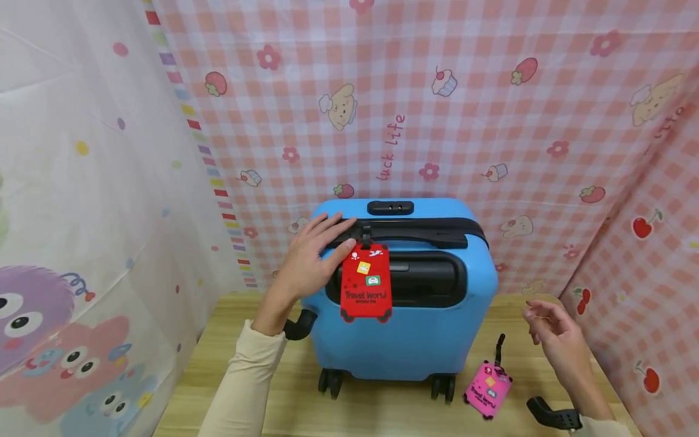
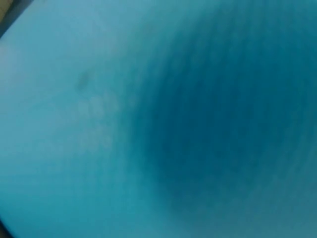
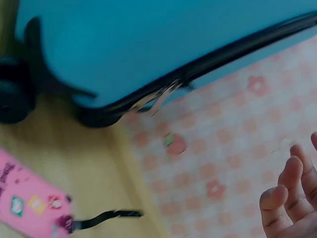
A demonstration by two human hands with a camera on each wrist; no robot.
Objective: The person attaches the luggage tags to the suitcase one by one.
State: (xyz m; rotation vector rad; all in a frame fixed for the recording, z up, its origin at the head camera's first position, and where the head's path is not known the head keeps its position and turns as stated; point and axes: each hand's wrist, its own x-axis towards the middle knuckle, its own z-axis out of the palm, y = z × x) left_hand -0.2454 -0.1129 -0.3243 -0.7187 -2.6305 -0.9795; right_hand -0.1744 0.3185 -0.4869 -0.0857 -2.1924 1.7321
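A blue suitcase [image 1: 393, 340] stands upright, and its blurred blue shell [image 2: 89, 124] fills the left wrist view. My left hand [image 1: 314, 258] rests on its top left, fingers extended over the top, thumb at the upper edge of a red luggage tag [image 1: 367, 294]. That tag hangs by a black strap [image 1: 366, 234] from the black top handle [image 1: 426, 235]. To the right of the suitcase my right hand [image 1: 559, 340] hovers with loosely bent fingers [image 3: 287, 198], holding nothing. Nearest to it, a pink luggage tag [image 1: 488, 390] lies on the wooden surface, its black strap [image 3: 106, 219] loose.
Behind the suitcase hangs a pink checked curtain [image 1: 464, 133], with another at the right. A white cartoon curtain [image 1: 109, 182] closes the left side. The suitcase stands on black wheels [image 1: 443, 386] on a wooden tabletop [image 1: 295, 413].
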